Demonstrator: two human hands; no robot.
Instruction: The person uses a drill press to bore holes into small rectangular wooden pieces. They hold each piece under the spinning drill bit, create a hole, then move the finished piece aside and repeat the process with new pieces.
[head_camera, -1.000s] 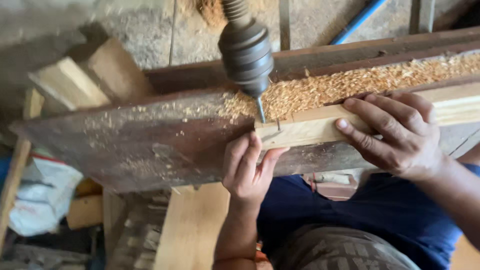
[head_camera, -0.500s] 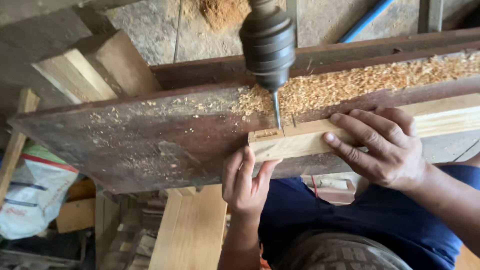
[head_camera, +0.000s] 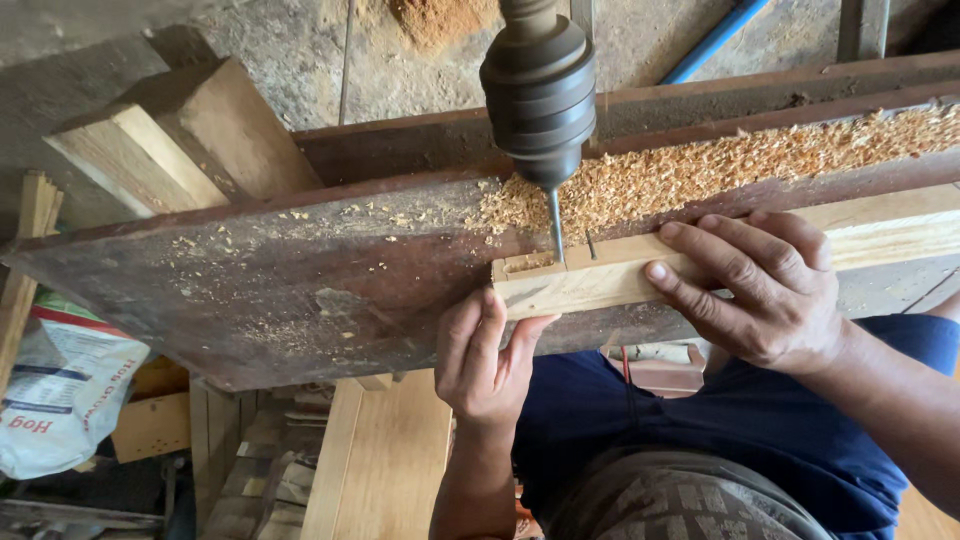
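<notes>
**Steadying the rail under the bit**

My right hand (head_camera: 765, 290) lies flat over the pale wooden rail (head_camera: 600, 285), fingers spread across its top and front face, pressing it down onto the dark worktop (head_camera: 300, 290) so it does not twist under the bit. My left hand (head_camera: 485, 355) comes up from below the worktop's edge, fingers curled loosely with the tips against the rail's near end; it braces the end rather than wrapping round it, which stops the piece from sliding towards me.

The rail lies along the front edge of the worktop, its left end directly under the drill chuck (head_camera: 538, 95). The thin drill bit (head_camera: 555, 225) comes straight down and meets the top of the rail close to that end, beside a shallow recess already cut there. I hold both hands clear of the bit, one to each side of it.

Behind the rail, a long drift of shavings (head_camera: 750, 160) lies heaped along the worktop. A thick timber block (head_camera: 170, 140) lies off to the left, well apart, and a white sack (head_camera: 60, 400) sits lower down beyond the worktop's edge.
</notes>
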